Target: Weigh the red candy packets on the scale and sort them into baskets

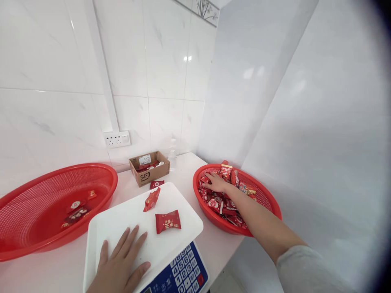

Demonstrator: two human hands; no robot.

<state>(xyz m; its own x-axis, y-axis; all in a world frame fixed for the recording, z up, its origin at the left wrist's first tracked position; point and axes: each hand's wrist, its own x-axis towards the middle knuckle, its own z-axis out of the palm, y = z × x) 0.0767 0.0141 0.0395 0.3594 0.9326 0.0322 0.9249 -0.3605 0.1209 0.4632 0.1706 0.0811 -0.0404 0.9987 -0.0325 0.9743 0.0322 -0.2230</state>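
Observation:
My left hand (122,260) lies flat with spread fingers on the white tray (122,219) of a digital scale. Two red snack packets rest on that tray beyond my fingers: a flat packet (168,222) and a slimmer, crumpled packet (152,199). To the right, my right hand (216,182) reaches into a red plastic basket (273,203) and touches the heap of wrapped snacks (226,205) there. Its fingers look stretched out over the wrappers, and I see nothing gripped in them. The scale's blue keypad (186,270) shows below the tray.
A larger red basket (30,195) with a few packets stands at the left. Behind the scale are a small cardboard box (152,173) with red wrappers, another red packet (157,184) and a clear plastic bottle (172,152). White walls close off the back and right.

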